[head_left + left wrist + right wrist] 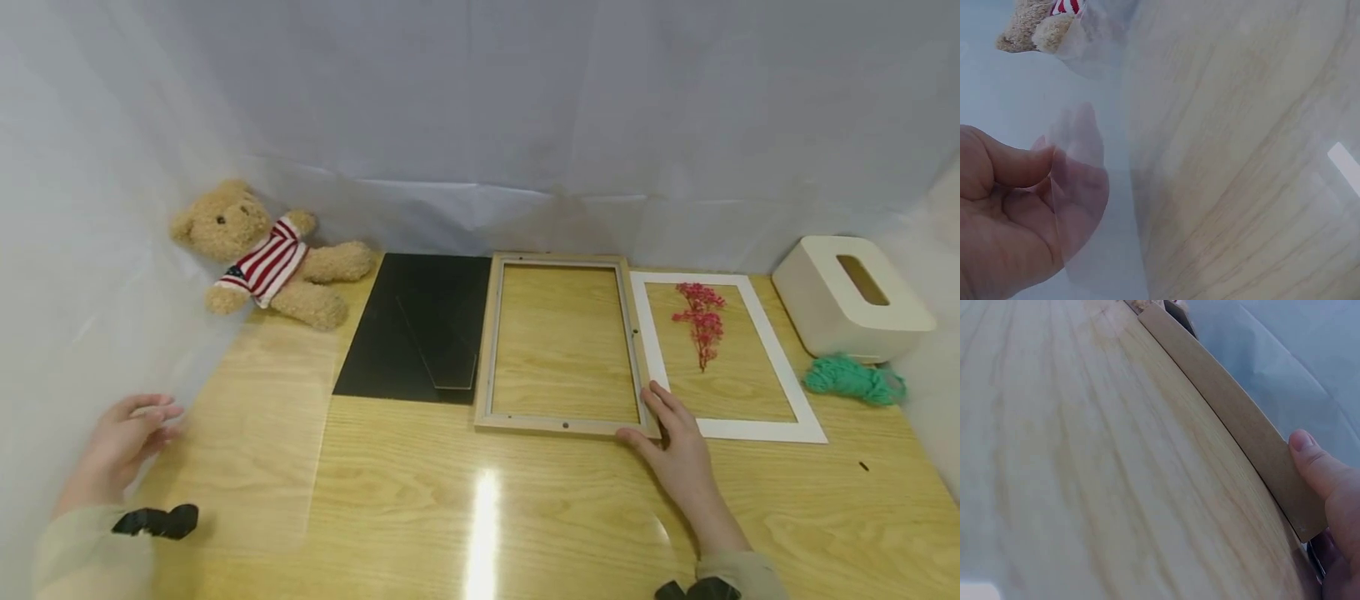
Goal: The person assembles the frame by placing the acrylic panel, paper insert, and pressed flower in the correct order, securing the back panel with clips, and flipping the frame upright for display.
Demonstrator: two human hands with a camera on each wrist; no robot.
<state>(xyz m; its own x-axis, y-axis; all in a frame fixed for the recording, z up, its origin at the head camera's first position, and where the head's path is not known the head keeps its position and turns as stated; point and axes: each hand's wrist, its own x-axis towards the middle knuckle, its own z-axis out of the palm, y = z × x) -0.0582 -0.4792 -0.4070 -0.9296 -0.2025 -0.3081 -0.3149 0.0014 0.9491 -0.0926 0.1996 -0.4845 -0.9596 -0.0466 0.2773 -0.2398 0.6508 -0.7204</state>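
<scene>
My left hand (129, 442) pinches the left edge of a clear transparent sheet (251, 442) between thumb and fingers. In the left wrist view the fingers show through the sheet, behind it. At its corner nearest me, on the right, a light wooden picture frame (566, 427) is held by my right hand (681, 450), the thumb on the front edge and the fingers along the right side. Left of the frame lies a black backing board (420, 325) with a stand flap. On the right lies a white mat border (780, 367), with a pink dried flower sprig (702, 321) inside its opening.
A teddy bear (273, 262) in a striped shirt lies at the back left. At the back right stands a cream tissue box (825, 292), with a green yarn bundle (855, 379) before it. A small dark piece (864, 466) lies at right. Pale sheeting (480, 108) walls the table.
</scene>
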